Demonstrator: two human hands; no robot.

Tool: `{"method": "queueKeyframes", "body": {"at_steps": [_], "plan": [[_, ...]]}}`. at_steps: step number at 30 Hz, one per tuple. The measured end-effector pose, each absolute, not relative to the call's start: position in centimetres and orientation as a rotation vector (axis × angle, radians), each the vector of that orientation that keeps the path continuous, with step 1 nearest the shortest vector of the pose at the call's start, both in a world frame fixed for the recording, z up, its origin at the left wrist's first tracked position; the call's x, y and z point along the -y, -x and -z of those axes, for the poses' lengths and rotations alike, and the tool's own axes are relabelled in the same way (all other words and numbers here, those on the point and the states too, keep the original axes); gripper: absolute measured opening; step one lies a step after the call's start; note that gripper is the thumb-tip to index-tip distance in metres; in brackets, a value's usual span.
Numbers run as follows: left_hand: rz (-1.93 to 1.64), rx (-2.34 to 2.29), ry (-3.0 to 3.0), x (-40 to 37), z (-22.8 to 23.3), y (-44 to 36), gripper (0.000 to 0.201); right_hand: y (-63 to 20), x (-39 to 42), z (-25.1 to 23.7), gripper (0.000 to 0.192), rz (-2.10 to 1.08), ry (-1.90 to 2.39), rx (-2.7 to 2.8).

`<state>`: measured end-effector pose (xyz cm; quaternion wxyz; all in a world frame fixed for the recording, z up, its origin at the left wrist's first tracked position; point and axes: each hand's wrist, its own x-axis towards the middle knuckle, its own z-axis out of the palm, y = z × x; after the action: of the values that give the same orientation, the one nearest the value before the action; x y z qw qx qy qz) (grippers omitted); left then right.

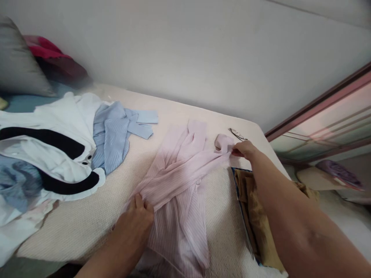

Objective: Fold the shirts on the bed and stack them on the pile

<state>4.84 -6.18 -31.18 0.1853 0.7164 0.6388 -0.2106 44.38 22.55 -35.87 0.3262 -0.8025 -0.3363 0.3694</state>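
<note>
A pale pink ribbed shirt [179, 181] lies spread on the cream bed cover [87, 216] in the middle of the view. My left hand [136, 220] pinches the shirt's near left edge against the bed. My right hand [245, 150] grips the end of the pink sleeve at the far right and holds it stretched across the shirt's body.
A light blue shirt [116, 131] and a white garment with black trim [49, 150] lie at the left. A mustard cloth [255, 216] sits beside my right arm. Glasses [237, 134] rest near the wall. Pillows [20, 61] are at the far left, a window [327, 127] at the right.
</note>
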Motion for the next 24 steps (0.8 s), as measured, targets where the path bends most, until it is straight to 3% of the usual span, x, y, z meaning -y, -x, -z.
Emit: {"method": "queueKeyframes", "body": {"at_steps": [6,9,14,24], "plan": [[0.64,-1.783,-2.022,6.1,30.8,-5.0,0.06,-43.3,-23.3,37.1,0.021,-0.993,2.09,0.701],[0.632,-1.785,-2.017,6.1,31.0,-4.9,0.059,-42.7,-24.3,36.2,0.024,-0.892,1.98,0.664],[0.607,-1.777,-2.025,6.2,31.6,-4.7,0.059,-42.4,-24.9,34.1,0.014,-0.715,1.712,0.667],[0.53,-1.864,-2.04,6.9,32.9,-4.8,0.049,-41.6,-23.6,36.1,0.02,-0.592,1.809,0.635]]}}
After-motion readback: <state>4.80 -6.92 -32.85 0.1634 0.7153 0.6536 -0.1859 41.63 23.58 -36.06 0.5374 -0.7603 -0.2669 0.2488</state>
